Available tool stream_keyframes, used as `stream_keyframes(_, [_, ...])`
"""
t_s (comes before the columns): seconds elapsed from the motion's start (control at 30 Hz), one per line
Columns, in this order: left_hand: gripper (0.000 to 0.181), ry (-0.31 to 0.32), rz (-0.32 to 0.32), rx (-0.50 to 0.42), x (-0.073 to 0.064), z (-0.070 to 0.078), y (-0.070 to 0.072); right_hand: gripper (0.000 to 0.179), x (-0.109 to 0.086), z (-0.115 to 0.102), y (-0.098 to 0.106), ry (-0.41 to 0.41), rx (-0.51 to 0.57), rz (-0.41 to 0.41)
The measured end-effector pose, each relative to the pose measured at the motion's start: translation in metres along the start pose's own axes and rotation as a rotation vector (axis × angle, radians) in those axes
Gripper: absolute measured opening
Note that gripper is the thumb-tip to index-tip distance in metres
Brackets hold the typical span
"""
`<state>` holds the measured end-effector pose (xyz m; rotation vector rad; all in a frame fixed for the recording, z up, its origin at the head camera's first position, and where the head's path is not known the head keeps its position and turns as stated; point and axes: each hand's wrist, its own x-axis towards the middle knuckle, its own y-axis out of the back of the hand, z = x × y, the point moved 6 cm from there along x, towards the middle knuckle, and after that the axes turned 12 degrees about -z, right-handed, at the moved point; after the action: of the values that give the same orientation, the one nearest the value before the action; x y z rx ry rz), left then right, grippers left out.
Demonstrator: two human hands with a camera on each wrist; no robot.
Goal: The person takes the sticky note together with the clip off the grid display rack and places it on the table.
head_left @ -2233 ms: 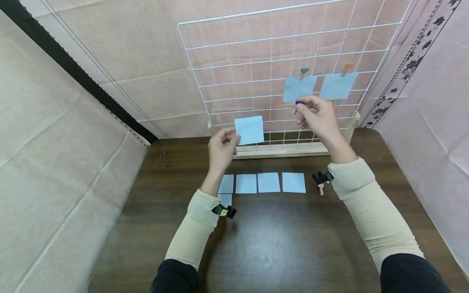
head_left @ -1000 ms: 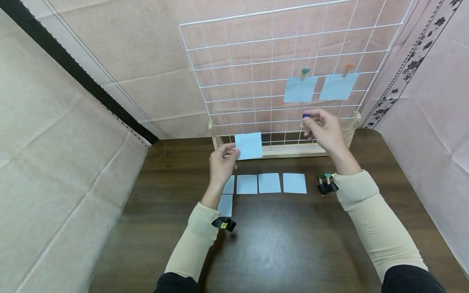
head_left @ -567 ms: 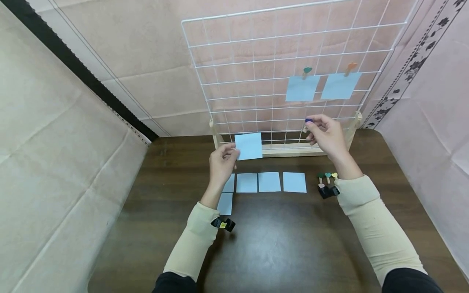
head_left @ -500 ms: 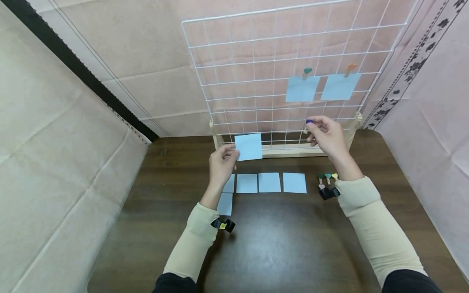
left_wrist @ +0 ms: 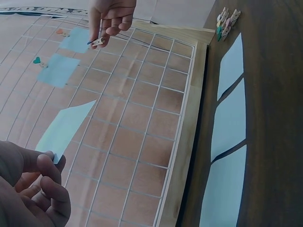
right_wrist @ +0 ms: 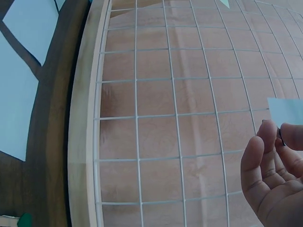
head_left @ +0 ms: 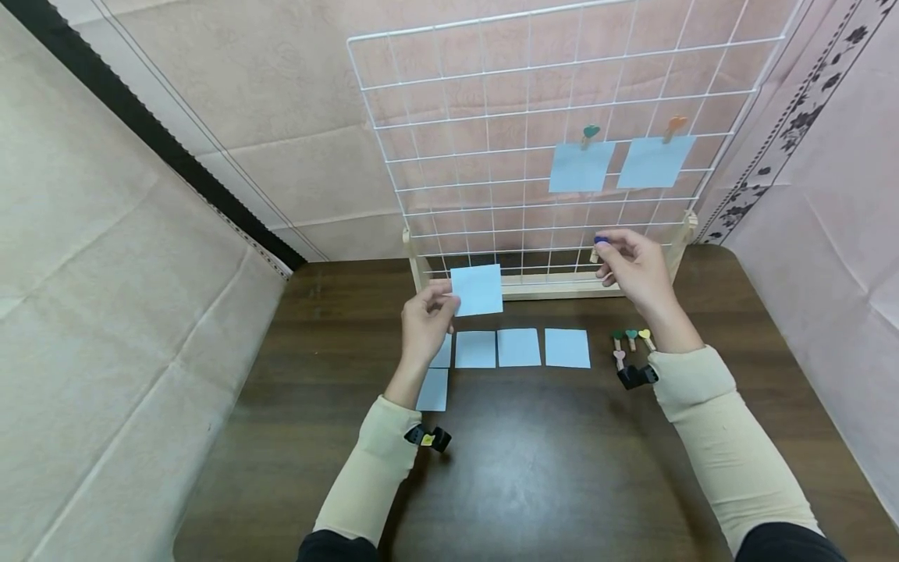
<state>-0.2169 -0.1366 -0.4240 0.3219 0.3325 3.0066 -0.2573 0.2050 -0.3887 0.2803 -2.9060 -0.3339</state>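
Both hands sit lower than in the earliest head frame: the left hand [head_left: 424, 324] has dropped with its light-blue paper note [head_left: 477, 289], and the right hand [head_left: 637, 269] has moved down and away from the hung notes with a blue-topped mini clothespin [head_left: 600, 240].

Near side: cream sleeves [head_left: 730, 437] with small black wrist cameras [head_left: 430, 439], above a dark wood-grain table [head_left: 520, 468]. On the tabletop, a row of four blue notes [head_left: 519, 347], the leftmost partly covered by the left hand; a fifth note [head_left: 431, 390] lies just below it. Right of the row, four loose mini clothespins [head_left: 631, 337]: dark green, teal, yellow, pink.

Left hand: thumb and fingers pinch the note at its left edge. Right hand: thumb and fingertips grip the blue-topped clothespin, mostly hidden in the right wrist view. Held note overlaps the lower grid in the head view; contact cannot be told.

Beyond: white wire grid [head_left: 525, 149] on a pale wooden stand [head_left: 562, 290]. Two hung notes [head_left: 581, 166] side by side at its right, clipped by a green heart clothespin [head_left: 591, 133] and an orange-topped clothespin [head_left: 674, 126]. Farthest: pale cloth backdrop [head_left: 281, 94].
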Motion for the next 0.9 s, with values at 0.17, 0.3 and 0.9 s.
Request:
stream_keyframes(0.17, [0.023,0.007,-0.005,0.007,-0.003,-0.003,-0.001,0.039,-0.005,0.005,0.002,-0.029,-0.018,0.011])
stream_keyframes(0.3, [0.021,0.016,-0.009,0.014,-0.006,-0.005,-0.001,0.040,-0.010,0.007,0.003,-0.047,-0.029,0.017])
stream_keyframes(0.9, [0.020,0.058,-0.011,0.009,-0.016,-0.023,0.000,0.038,-0.025,0.025,0.006,-0.074,-0.037,0.027])
